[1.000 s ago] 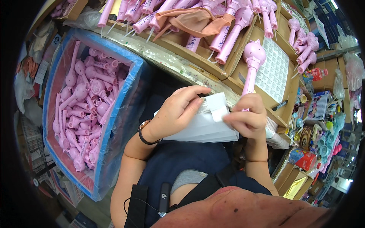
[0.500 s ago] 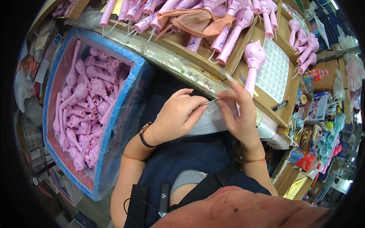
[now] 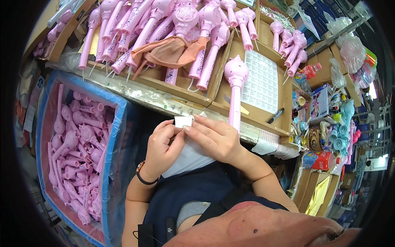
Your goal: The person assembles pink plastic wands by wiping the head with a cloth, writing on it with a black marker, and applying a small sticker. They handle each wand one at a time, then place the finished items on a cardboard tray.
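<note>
My left hand [image 3: 162,144] and my right hand [image 3: 216,138] meet in front of me at the table's near edge. Pinched between their fingertips is a small white piece of paper [image 3: 183,122], which looks folded. Beneath both hands a larger white sheet [image 3: 189,156] slopes over my lap, partly covered by the fingers; whether it joins the small piece is unclear. Just beyond my right hand, a pink wand with a round head [image 3: 236,80] lies in a cardboard tray [image 3: 263,120], apart from the fingers.
To my left stands a blue-rimmed bin [image 3: 115,136] full of pink wand parts. Wands with trailing wires fill the far tray under an orange cloth [image 3: 173,51]. A printed sheet [image 3: 260,80] and a black pen [image 3: 275,115] lie at right, near a red-capped bottle [image 3: 319,160].
My right hand has come down from its raised position and joined the left. The small white paper now shows between the fingertips. The whole view has shifted.
</note>
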{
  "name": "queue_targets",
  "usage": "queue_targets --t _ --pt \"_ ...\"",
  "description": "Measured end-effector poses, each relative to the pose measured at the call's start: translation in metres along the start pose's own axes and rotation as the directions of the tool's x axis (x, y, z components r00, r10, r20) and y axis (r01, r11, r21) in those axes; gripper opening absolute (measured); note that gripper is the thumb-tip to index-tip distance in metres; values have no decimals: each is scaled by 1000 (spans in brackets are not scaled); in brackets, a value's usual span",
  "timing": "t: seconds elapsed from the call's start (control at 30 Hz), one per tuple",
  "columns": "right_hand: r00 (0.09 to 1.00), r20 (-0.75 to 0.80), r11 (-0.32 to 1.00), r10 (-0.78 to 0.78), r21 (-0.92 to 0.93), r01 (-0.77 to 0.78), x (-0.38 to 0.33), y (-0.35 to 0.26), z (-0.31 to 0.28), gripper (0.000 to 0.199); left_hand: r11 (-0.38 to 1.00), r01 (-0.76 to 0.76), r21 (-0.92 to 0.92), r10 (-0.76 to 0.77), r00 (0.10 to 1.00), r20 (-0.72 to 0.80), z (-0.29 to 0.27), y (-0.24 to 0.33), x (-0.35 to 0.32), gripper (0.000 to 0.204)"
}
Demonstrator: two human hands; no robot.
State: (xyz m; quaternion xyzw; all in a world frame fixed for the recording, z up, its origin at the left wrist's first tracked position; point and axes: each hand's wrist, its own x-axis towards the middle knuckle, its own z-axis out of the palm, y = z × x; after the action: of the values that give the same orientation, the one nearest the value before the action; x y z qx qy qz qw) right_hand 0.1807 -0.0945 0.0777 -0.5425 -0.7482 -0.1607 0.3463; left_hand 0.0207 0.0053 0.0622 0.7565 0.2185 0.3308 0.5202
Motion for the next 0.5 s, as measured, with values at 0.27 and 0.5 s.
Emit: queue_targets --t 0.27,0.5 --pt "993 -117 998 4 55 3 -4 6 7 44 917 313 -246 -267 942 204 -6 3 -5 16" --pt "996 -83 998 -43 -48 39 -6 8 5 48 914 313 -259 -268 943 196 -19 1 -2 21"
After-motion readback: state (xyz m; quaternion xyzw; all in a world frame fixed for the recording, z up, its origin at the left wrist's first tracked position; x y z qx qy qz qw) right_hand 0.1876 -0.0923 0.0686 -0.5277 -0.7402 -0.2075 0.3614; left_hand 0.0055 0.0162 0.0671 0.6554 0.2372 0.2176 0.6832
